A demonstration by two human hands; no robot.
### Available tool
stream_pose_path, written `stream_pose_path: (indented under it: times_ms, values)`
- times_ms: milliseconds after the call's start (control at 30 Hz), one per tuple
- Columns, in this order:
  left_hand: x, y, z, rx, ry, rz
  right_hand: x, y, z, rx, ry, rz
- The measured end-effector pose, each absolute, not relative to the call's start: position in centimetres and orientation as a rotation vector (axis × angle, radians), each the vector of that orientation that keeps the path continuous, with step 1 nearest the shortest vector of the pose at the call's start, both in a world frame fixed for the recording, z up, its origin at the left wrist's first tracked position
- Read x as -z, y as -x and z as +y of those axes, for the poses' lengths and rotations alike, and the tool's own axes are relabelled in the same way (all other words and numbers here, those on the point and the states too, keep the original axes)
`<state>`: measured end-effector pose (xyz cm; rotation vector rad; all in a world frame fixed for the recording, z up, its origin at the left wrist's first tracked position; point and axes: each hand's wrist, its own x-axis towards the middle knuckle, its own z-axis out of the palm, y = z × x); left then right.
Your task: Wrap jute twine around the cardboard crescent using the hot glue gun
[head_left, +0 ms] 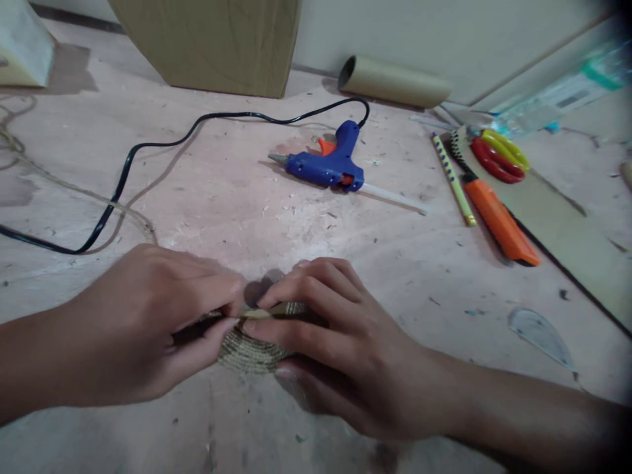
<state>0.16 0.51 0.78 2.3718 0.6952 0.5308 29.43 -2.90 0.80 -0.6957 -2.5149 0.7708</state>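
Presently, the left hand [162,316] and right hand [355,342] grasp with fingers [301,336] 1 coiled cord piece [251,353], well apart from the back edge of the surface [212,184]. Nearer this edge lies 1 blue glue gun [320,167].

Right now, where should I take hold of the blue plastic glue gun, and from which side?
Take the blue plastic glue gun by its handle, probably from the right: the handle points away from you, and the metal nozzle points left.

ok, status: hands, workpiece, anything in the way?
Left hand pinching at rim of cord-wrapped piece. Right hand holding its right side. Piece low, near tabletop. Blue glue gun beyond, apart from both hands; no obstruction seen.
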Motion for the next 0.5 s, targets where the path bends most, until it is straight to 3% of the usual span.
stream_pose_path:
  times_ms: [500]
  values:
    - [-0.70, -0.03, 0.42, -0.525, -2.347, 0.752, -0.92, -29.37, -2.83, -0.780, 0.679, -2.519]
